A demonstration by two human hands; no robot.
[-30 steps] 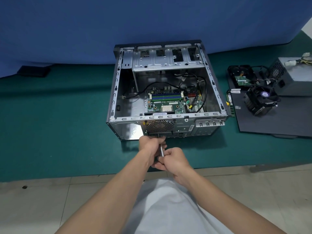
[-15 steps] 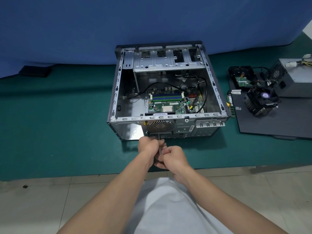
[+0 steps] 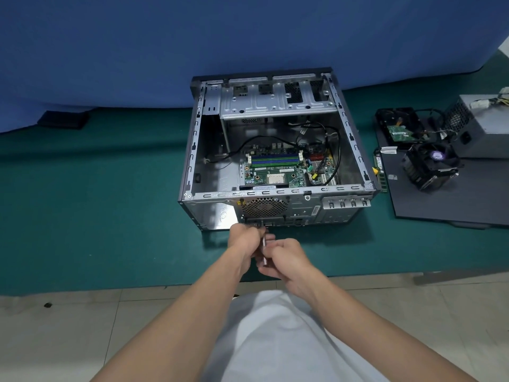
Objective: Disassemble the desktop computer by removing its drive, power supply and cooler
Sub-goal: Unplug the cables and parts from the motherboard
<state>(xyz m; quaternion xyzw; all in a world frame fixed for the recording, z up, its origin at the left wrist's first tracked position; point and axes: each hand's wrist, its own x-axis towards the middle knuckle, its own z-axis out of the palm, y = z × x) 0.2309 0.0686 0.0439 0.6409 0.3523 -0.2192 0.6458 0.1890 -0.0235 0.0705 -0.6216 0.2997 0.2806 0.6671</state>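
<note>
The open grey computer case [image 3: 355,161] lies on its side on the green mat, its green motherboard [image 3: 275,169] and black cables exposed. Both hands meet at the rear panel, just below the fan grille [image 3: 264,206]. My left hand [image 3: 243,239] is curled near the screwdriver's tip end at the panel's bottom edge. My right hand [image 3: 286,260] grips the handle of a screwdriver whose metal shaft [image 3: 264,249] points toward the panel. On the right lie the hard drive [image 3: 399,125], the cooler with its fan [image 3: 431,165] and the grey power supply [image 3: 484,133].
A dark side panel [image 3: 454,205] under the removed parts lies right of the case. A memory stick [image 3: 379,172] lies between the case and the panel. A black object [image 3: 63,119] sits far left by the blue backdrop. Tiled floor is near me.
My hands stay at the rear panel; the right hand has shifted slightly on the screwdriver. The case and removed parts have not moved.
</note>
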